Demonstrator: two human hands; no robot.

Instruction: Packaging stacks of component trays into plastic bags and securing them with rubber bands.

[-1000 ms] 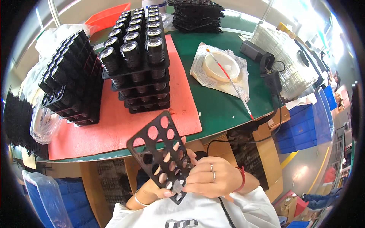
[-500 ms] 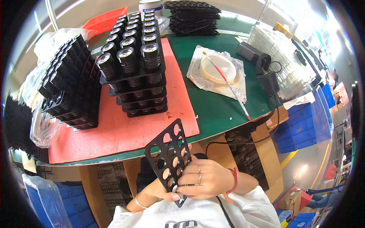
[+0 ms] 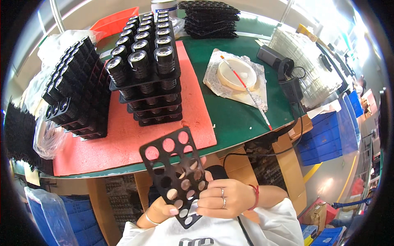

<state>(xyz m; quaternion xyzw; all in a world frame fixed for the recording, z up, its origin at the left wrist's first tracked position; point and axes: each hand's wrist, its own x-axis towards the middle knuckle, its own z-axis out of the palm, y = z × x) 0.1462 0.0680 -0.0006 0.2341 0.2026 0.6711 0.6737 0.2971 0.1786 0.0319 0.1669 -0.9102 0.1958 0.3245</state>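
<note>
A thin black tray (image 3: 174, 180) pierced with rows of round holes is held up in front of my white shirt, tilted with its face toward me. My left hand (image 3: 161, 210) grips its lower left edge, thumb on the near face and the other fingers mostly hidden behind. On the right edge, my right hand (image 3: 223, 197) has its fingers curled over the plate; whether it also holds something small I cannot make out. Beyond the tray, a stack of black racks full of black cylinders with clear lens tops (image 3: 139, 65) stands on a pink foam sheet (image 3: 197, 123).
To the left leans another loaded rack stack (image 3: 78, 82). A white round dish (image 3: 230, 82) with a red-and-white stick (image 3: 246, 88) across it lies on the green table (image 3: 197, 61). Behind are stacked black trays (image 3: 210, 20); a black corded device (image 3: 283, 74) sits at right.
The tray has turned from a slanted, partly edge-on pose to face me more fully, its top swinging left. Both hands remain on it.
</note>
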